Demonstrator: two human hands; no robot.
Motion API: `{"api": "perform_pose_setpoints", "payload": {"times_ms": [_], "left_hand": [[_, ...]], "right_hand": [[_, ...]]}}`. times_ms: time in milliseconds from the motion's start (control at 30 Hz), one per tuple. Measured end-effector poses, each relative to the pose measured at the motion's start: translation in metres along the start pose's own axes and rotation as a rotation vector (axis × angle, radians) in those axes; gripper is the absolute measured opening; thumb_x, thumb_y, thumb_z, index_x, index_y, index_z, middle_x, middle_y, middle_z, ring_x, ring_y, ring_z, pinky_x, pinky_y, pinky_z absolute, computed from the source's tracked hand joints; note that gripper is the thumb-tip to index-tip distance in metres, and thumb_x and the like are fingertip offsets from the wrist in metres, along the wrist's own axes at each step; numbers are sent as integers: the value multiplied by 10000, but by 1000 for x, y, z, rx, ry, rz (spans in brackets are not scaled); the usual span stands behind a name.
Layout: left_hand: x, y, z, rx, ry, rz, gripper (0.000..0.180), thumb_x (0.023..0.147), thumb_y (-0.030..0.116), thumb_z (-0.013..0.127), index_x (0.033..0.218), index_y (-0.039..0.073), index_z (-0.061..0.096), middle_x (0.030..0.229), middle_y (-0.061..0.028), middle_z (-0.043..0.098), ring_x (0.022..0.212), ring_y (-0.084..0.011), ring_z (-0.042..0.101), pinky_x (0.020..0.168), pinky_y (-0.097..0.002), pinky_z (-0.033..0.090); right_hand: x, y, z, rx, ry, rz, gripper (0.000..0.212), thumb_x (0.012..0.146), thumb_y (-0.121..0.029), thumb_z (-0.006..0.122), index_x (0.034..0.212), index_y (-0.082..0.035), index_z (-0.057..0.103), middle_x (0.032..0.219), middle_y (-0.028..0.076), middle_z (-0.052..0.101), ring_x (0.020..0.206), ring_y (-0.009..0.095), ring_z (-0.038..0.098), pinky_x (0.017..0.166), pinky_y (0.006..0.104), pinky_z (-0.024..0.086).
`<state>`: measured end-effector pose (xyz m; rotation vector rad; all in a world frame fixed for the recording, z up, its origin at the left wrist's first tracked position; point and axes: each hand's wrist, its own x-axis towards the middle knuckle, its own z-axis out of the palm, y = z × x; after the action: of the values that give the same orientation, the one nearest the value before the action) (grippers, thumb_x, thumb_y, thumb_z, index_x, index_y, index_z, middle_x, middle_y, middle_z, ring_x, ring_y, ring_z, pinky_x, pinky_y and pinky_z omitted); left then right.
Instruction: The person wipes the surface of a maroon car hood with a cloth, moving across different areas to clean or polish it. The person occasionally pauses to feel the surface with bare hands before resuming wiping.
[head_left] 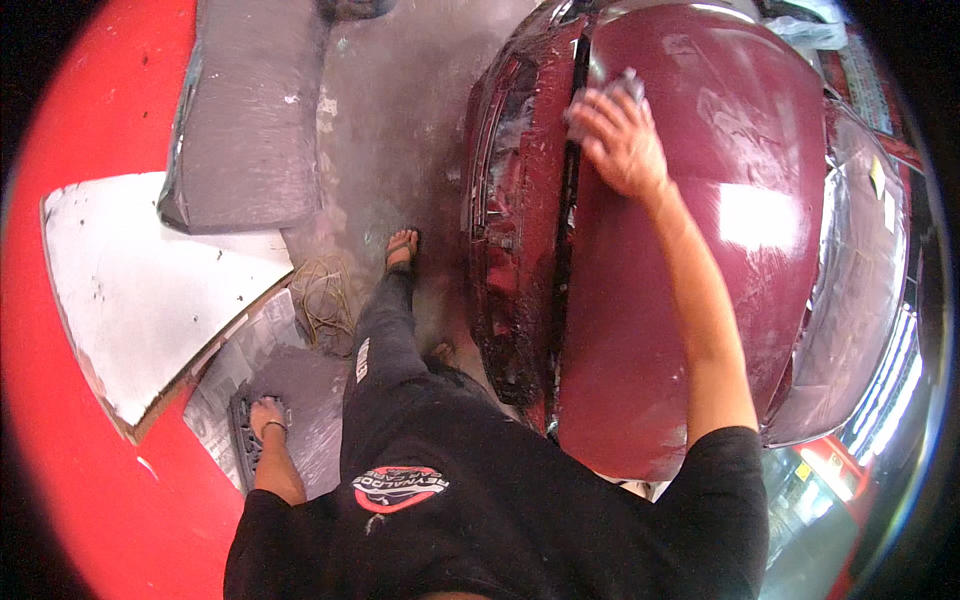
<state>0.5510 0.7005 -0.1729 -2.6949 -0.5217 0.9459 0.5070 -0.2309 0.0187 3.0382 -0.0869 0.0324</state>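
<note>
My right hand (622, 140) reaches over the dark red car hood (690, 290), near the dark gap along its front edge. Its fingers are slightly blurred and curl over a small, crumpled grey piece (630, 84); whether this is cloth or a pad I cannot tell. The hood is wet or glossy, with pale streaks and a bright reflection. My left hand (267, 412) hangs low at my left side, small in the picture. Beside it is a long black object with a patterned edge (243, 440). I cannot tell whether the hand holds it or merely overlaps it.
The car's windshield (855, 270) appears covered with translucent sheeting. On the left are a white panel (160, 290), a long grey padded piece (255, 120), a coil of thin cord (325, 300) and a red surface (110, 110). My sandalled foot (402, 247) stands on the grey floor (390, 130).
</note>
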Motion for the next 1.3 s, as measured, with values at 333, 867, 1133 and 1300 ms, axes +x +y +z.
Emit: {"api": "perform_pose_setpoints", "payload": {"times_ms": [333,867,1133,1300], "left_hand": [[-110,82,152,-407,-15,266,509,1069,427,492,1349,57,700,1323,-257,714,1243,-456,672,1071,-547,514],[-135,-103,180,-178,-116,316,529,1038,406,540,1364,14,678,1316,-313,694,1254,-492,655,1057,-556,524],[-109,-119,68,-131,34,353,542,1040,414,545,1363,-3,668,1306,-333,689,1261,-498,648,1059,-554,516],[-105,-112,45,-110,53,357,550,1041,418,548,1363,-14,663,1300,-345,686,1265,-502,644,1060,-553,511]], "right_hand": [[-247,-192,-48,84,-128,-7,530,987,-346,650,1509,-265,611,1663,32,461,1586,367,330,1308,619,221],[-515,-84,-87,-391,205,1246,653,1082,-569,448,1666,-276,424,1727,102,400,1568,491,322,1273,707,169],[-377,-49,-79,-283,158,1372,662,1070,-570,415,1668,-288,419,1753,25,358,1619,399,247,1303,681,102],[-293,-50,-68,-227,193,1227,662,1053,-535,460,1662,-278,430,1752,8,354,1626,378,234,1315,659,101]]}}
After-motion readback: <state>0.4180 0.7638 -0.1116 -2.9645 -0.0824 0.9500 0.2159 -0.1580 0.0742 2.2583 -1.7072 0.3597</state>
